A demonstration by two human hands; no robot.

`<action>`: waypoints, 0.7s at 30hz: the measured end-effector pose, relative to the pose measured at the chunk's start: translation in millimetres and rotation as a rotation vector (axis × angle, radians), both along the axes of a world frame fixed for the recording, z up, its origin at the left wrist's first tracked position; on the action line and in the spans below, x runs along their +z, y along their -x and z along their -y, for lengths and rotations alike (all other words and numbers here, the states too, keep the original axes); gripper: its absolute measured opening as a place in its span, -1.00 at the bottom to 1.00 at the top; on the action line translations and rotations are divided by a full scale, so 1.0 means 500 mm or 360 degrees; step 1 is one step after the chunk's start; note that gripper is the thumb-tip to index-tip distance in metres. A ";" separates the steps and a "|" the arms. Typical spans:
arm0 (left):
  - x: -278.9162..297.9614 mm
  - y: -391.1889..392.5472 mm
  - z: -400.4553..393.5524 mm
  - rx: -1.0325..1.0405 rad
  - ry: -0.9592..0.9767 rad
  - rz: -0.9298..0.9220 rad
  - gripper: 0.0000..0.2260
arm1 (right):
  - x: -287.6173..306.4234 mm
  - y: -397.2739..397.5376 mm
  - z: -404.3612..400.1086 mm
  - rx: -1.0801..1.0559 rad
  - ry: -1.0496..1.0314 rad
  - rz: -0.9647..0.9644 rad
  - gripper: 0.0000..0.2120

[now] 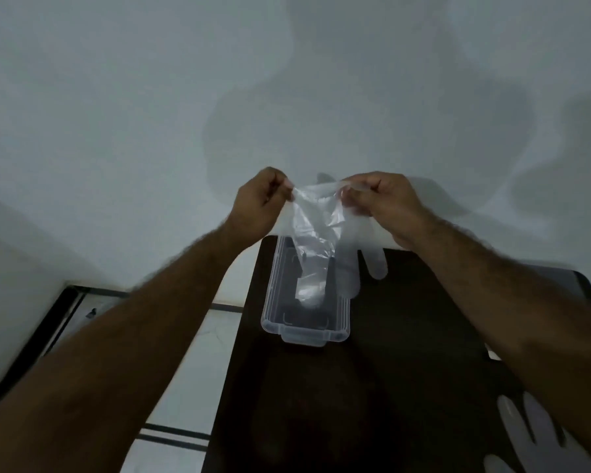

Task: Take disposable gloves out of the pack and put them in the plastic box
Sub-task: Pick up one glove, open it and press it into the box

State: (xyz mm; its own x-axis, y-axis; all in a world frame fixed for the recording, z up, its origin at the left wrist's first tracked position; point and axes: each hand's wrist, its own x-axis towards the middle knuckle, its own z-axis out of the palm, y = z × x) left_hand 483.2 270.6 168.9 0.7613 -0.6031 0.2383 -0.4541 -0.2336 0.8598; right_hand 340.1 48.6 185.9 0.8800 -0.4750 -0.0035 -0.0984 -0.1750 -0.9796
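Both hands are raised above the far end of a dark table [406,370]. My left hand [261,203] and my right hand [382,203] each pinch the top edge of a thin clear disposable glove [318,216], stretched between them. The glove hangs with its fingers [376,264] pointing down over a clear plastic box [306,331] that stands open on the table. Crumpled clear plastic [309,291] lies inside the box. Another clear glove [533,435] lies flat on the table at the lower right. I cannot tell the pack apart from the gloves.
A pale wall [151,97] rises straight behind the table. White floor tiles with dark joints [191,387] show to the left of the table. A dark skirting strip [48,332] runs along the left wall.
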 end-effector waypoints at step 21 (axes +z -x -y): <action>-0.212 0.013 -0.119 -0.0932 -0.0543 0.1177 -0.76 | -0.201 0.120 -0.049 0.0704 0.0866 -0.0248 -0.76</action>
State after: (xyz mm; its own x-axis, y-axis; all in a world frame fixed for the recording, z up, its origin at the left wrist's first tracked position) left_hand 476.6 330.0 63.2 0.0528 -0.9597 0.2762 -0.9697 0.0167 0.2437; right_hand 280.3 73.2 85.6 0.9990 -0.0440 -0.0087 -0.0367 -0.6904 -0.7225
